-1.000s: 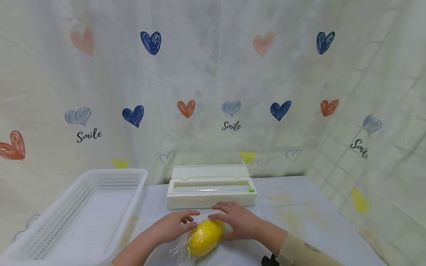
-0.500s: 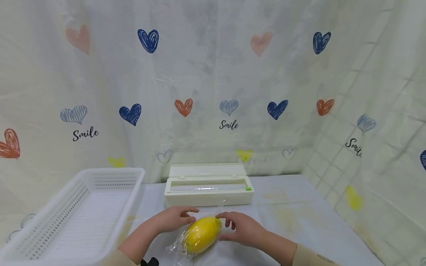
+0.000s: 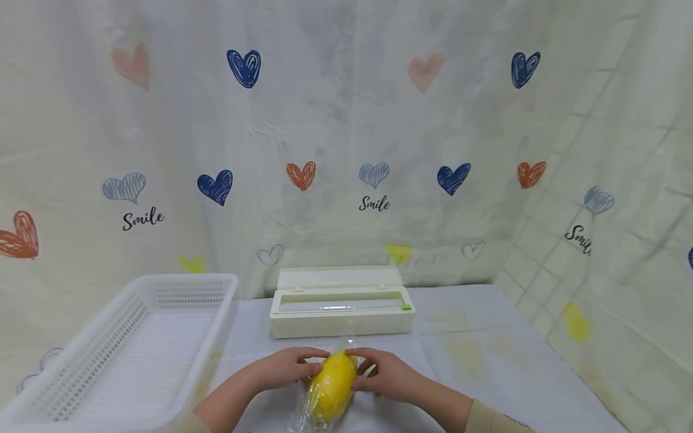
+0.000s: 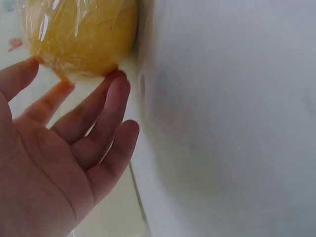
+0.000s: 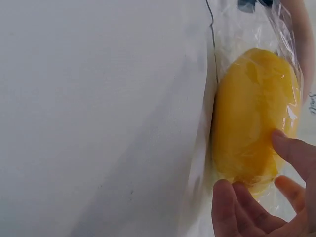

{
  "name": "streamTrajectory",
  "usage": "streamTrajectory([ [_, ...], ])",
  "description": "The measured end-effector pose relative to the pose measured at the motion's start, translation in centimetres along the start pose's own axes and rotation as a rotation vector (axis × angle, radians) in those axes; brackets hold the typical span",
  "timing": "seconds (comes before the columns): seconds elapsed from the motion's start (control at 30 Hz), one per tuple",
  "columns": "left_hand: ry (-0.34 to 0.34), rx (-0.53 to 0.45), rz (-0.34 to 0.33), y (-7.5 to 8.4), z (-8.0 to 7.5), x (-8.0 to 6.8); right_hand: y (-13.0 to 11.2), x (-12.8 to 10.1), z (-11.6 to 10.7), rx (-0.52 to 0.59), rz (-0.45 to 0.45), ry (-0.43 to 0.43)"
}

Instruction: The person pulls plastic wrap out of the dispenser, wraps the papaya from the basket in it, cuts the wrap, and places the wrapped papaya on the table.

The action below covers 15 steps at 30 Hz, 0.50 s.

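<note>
A yellow lemon [image 3: 330, 388] wrapped in clear plastic film lies on the white table near the front edge, its long axis pointing away from me. My left hand [image 3: 311, 359] grips its far end from the left, thumb and fingertips [image 4: 114, 86] touching the wrapped lemon [image 4: 81, 32]. From the right, my right hand [image 3: 361, 361] holds the same end, its fingers [image 5: 292, 150] curled over the lemon [image 5: 249, 113]. A wisp of film [image 3: 346, 344] sticks up between the hands, and loose film [image 5: 247, 24] trails off the near end.
A cream film dispenser box [image 3: 341, 310] with its lid raised stands just behind the hands. A white perforated basket [image 3: 178, 337] sits at the left. Bare white tablecloth [image 3: 476, 349] extends right. A heart-print curtain backs the table.
The lemon has turned from lying slantwise to pointing away from me. Both hands have closed in on its far end, and the film is drawn tighter.
</note>
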<state>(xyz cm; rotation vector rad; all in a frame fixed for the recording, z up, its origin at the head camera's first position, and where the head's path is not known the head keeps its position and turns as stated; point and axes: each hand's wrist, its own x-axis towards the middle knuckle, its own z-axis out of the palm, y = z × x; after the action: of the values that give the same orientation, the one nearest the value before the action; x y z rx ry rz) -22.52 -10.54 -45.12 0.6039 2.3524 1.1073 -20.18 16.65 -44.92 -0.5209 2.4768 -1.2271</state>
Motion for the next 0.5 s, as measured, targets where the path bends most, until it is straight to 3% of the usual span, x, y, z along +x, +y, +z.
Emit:
streamTrajectory([
  [0.13,0.041,-0.088,-0.051,-0.2,1.0,-0.7,0.3,0.2,-0.1,0.039,-0.001,-0.024],
  [0.33,0.131,-0.187,-0.158,0.0,2.4,-1.2,0.0,0.7,-0.8,0.065,-0.094,-0.050],
  [0.5,0.174,-0.270,-0.188,-0.2,2.9,-0.9,-0.3,1.6,-1.3,0.114,-0.099,-0.068],
])
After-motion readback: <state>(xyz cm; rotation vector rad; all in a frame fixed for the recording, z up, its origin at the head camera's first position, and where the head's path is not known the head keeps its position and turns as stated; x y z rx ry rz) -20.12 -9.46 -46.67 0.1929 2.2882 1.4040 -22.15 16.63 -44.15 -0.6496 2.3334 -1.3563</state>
